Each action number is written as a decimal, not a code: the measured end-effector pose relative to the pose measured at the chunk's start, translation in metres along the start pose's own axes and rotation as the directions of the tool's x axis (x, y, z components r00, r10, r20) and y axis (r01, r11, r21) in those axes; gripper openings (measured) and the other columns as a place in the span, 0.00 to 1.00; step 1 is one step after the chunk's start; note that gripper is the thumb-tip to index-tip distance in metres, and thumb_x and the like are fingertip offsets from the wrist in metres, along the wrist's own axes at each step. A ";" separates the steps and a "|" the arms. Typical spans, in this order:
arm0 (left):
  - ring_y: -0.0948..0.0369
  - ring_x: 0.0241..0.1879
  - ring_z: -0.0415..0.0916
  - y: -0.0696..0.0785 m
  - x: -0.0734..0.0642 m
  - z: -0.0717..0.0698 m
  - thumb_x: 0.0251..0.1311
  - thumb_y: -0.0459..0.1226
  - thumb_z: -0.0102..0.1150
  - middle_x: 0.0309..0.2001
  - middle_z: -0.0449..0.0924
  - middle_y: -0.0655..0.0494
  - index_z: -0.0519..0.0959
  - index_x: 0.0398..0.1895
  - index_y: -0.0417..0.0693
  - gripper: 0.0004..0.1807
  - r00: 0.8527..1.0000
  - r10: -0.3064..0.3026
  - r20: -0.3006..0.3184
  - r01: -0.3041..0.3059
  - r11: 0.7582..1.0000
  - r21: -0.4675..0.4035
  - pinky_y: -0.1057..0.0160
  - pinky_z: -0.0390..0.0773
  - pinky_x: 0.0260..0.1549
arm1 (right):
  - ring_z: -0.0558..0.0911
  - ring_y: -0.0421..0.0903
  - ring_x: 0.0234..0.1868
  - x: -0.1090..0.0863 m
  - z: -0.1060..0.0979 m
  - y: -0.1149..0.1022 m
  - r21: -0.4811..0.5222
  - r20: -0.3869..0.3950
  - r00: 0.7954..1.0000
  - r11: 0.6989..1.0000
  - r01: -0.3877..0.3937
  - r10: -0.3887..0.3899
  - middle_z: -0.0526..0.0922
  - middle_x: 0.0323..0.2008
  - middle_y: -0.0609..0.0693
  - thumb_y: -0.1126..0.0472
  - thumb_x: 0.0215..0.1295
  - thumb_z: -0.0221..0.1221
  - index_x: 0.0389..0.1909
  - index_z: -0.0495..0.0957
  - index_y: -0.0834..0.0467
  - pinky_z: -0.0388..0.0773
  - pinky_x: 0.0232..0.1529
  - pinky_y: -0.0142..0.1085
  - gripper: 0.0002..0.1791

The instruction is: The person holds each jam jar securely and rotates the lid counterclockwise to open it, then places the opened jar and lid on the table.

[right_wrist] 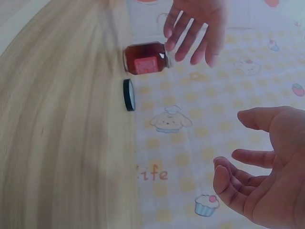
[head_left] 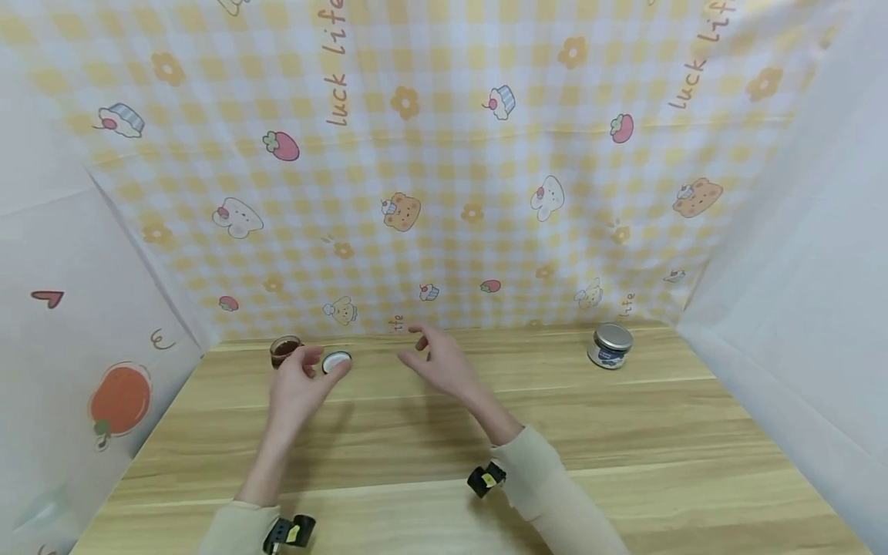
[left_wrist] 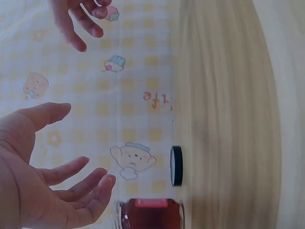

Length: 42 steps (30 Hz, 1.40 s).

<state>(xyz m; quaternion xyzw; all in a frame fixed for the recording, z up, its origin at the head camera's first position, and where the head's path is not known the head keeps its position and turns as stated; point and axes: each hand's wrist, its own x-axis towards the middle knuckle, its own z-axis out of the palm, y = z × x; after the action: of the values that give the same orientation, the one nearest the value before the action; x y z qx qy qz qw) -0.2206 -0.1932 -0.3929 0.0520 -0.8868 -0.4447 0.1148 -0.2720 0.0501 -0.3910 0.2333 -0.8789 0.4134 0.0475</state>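
Observation:
My left hand [head_left: 298, 389] hovers over the table in front of an uncapped glass jar [head_left: 283, 347] of dark red-brown contents, holding nothing. Its fingers are loosely bent and the thumb stands apart. Beside the jar a dark-rimmed lid [left_wrist: 177, 166] lies flat, pale inside facing up; the left thumb overlaps its edge in the head view. To the right of the lid my right hand [head_left: 444, 362] is raised above the table, also holding nothing, its fingers relaxed and spread from the thumb. A red label [right_wrist: 146, 65] shows on the open jar in the right wrist view.
A capped jar [head_left: 610, 346] with a silver lid and a blue-and-white label stands at the back right of the wooden table [head_left: 388, 462]. A yellow checked cloth [head_left: 444, 177] hangs behind the table's back edge, and white sheets [head_left: 791, 254] hang at both sides.

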 end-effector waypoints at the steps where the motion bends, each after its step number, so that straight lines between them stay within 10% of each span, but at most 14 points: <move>1: 0.43 0.54 0.73 0.002 0.000 0.001 0.61 0.52 0.69 0.58 0.75 0.35 0.72 0.62 0.34 0.37 1.000 -0.001 0.001 0.001 1.000 -0.002 0.48 0.72 0.49 | 0.78 0.44 0.35 -0.001 -0.002 0.001 -0.002 -0.004 1.000 1.000 0.001 -0.001 0.80 0.45 0.55 0.50 0.71 0.61 0.66 0.72 0.60 0.77 0.34 0.35 0.28; 42: 0.42 0.57 0.74 0.035 0.005 0.068 0.58 0.49 0.72 0.61 0.75 0.41 0.74 0.64 0.42 0.34 0.988 0.125 0.093 -0.102 0.970 -0.220 0.45 0.76 0.51 | 0.76 0.47 0.33 -0.033 -0.059 0.044 -0.040 -0.114 0.991 0.997 -0.072 0.067 0.80 0.47 0.63 0.51 0.69 0.63 0.68 0.70 0.62 0.76 0.34 0.39 0.32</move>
<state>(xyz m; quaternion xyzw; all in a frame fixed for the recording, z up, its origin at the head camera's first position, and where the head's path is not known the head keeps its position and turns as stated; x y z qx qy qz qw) -0.2418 -0.1201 -0.4031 -0.0350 -0.8401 -0.5324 0.0978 -0.2688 0.1312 -0.3928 0.1780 -0.8912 0.4079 0.0876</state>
